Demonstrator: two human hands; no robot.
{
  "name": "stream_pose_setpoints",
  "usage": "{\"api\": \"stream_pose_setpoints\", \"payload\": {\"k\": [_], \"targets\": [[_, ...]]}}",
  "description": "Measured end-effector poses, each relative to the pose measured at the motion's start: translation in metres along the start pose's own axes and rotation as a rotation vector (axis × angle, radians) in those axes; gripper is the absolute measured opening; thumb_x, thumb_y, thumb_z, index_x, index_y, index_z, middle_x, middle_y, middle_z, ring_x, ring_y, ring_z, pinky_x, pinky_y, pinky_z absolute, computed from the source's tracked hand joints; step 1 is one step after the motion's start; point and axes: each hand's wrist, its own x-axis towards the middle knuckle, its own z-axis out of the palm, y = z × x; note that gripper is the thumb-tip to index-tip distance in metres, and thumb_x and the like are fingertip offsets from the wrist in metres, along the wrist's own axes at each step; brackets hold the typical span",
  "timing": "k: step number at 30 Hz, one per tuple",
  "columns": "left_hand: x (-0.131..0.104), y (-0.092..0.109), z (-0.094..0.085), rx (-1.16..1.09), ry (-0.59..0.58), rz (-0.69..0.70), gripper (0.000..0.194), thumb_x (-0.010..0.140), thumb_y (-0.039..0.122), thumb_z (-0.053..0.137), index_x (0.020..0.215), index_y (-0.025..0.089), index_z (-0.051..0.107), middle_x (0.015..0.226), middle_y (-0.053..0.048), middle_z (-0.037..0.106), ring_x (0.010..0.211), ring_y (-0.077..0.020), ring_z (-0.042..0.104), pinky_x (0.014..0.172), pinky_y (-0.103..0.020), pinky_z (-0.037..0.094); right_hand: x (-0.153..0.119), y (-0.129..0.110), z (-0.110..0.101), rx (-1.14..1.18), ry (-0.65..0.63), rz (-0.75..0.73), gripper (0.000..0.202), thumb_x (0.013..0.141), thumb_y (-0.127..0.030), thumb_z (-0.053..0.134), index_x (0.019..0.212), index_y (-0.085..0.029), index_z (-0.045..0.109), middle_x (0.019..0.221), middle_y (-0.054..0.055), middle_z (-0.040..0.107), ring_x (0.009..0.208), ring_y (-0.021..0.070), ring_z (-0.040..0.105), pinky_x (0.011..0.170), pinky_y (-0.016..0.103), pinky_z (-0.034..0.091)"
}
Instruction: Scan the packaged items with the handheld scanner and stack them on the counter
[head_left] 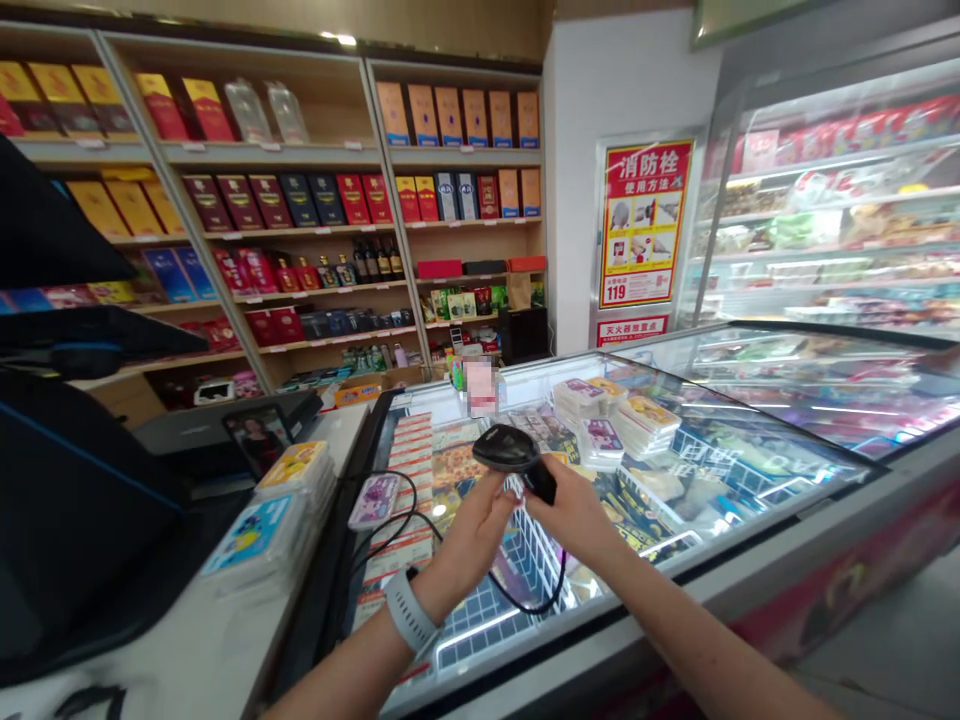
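My right hand [574, 510] is wrapped round the handle of a black barcode scanner [506, 447], its head held up over the freezer's glass top. Just under the scanner head, my left hand [480, 520] has its fingers pinched together close to my right fingers. A small pale, shiny bit shows at its fingertips, too blurred to name. A grey watch band circles my left wrist. From the scanner a black cable [551, 600] loops down across the glass and off to the left. Left of my hands, a flat purple-and-white pack [375, 500] lies on the freezer top.
Stacked flat packs [255, 540] stand on the white counter [202, 650] at left, beside a dark checkout screen [67, 480] and a phone [259, 440]. More pack stacks [649, 425] sit on the chest freezer [750, 520]. Shelves [322, 235] of boxes line the back wall.
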Motion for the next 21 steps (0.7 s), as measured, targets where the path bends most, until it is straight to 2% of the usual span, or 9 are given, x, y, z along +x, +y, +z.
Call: {"api": "stream_pose_setpoints", "payload": {"k": [2, 5, 9, 12, 16, 18, 21], "targets": [[0.005, 0.000, -0.005, 0.190, -0.050, 0.084, 0.035, 0.081, 0.039, 0.062, 0.112, 0.026, 0.070, 0.115, -0.009, 0.070, 0.104, -0.0281, 0.063, 0.098, -0.041, 0.043, -0.001, 0.011, -0.019, 0.262, -0.065, 0.032, 0.021, 0.068, -0.030, 0.063, 0.089, -0.026, 0.060, 0.080, 0.003, 0.065, 0.070, 0.0193, 0.061, 0.065, 0.032, 0.047], [0.017, -0.008, -0.013, 0.396, -0.077, 0.118, 0.029, 0.076, 0.036, 0.065, 0.102, 0.026, 0.073, 0.105, -0.010, 0.073, 0.102, -0.0311, 0.065, 0.097, -0.043, 0.043, -0.005, 0.028, -0.054, 0.696, -0.146, 0.156, 0.027, 0.067, -0.037, 0.069, 0.088, -0.023, 0.060, 0.075, 0.002, 0.064, 0.061, 0.0147, 0.058, 0.060, 0.030, 0.046], [0.033, -0.023, -0.010, 0.541, -0.013, 0.112, 0.033, 0.076, 0.038, 0.065, 0.104, 0.021, 0.071, 0.106, -0.013, 0.072, 0.101, -0.0320, 0.065, 0.096, -0.043, 0.043, -0.011, 0.046, -0.086, 1.006, -0.146, 0.226, 0.030, 0.066, -0.036, 0.073, 0.091, -0.022, 0.061, 0.074, 0.001, 0.061, 0.059, 0.0122, 0.055, 0.057, 0.027, 0.045], [0.044, -0.029, 0.011, 0.645, 0.019, 0.084, 0.046, 0.078, 0.045, 0.064, 0.115, 0.018, 0.065, 0.113, -0.016, 0.069, 0.105, -0.0326, 0.064, 0.096, -0.042, 0.043, -0.014, 0.056, -0.093, 1.074, -0.097, 0.239, 0.033, 0.068, -0.037, 0.072, 0.096, -0.022, 0.062, 0.075, 0.001, 0.060, 0.059, 0.0121, 0.055, 0.055, 0.026, 0.044], [0.055, -0.027, 0.054, 0.905, 0.023, 0.001, 0.069, 0.082, 0.056, 0.055, 0.135, 0.013, 0.047, 0.116, -0.019, 0.065, 0.108, -0.0327, 0.061, 0.093, -0.042, 0.044, -0.018, 0.058, -0.092, 1.072, -0.055, 0.219, 0.037, 0.068, -0.037, 0.075, 0.099, -0.020, 0.062, 0.074, 0.001, 0.063, 0.059, 0.0124, 0.055, 0.055, 0.026, 0.044], [0.060, -0.026, 0.073, 0.995, 0.027, -0.042, 0.079, 0.078, 0.060, 0.057, 0.138, 0.011, 0.042, 0.118, -0.021, 0.063, 0.111, -0.0351, 0.058, 0.092, -0.044, 0.044, -0.021, 0.056, -0.092, 1.073, -0.051, 0.196, 0.040, 0.068, -0.036, 0.077, 0.100, -0.019, 0.062, 0.074, 0.001, 0.065, 0.059, 0.0124, 0.057, 0.056, 0.025, 0.045], [0.067, -0.027, 0.090, 1.001, 0.010, -0.117, 0.075, 0.072, 0.057, 0.066, 0.130, 0.013, 0.049, 0.119, -0.021, 0.060, 0.115, -0.0384, 0.054, 0.093, -0.046, 0.042, -0.023, 0.051, -0.096, 1.028, -0.043, 0.150, 0.038, 0.070, -0.038, 0.077, 0.100, -0.019, 0.063, 0.075, 0.001, 0.066, 0.059, 0.0118, 0.058, 0.056, 0.025, 0.045]]}}
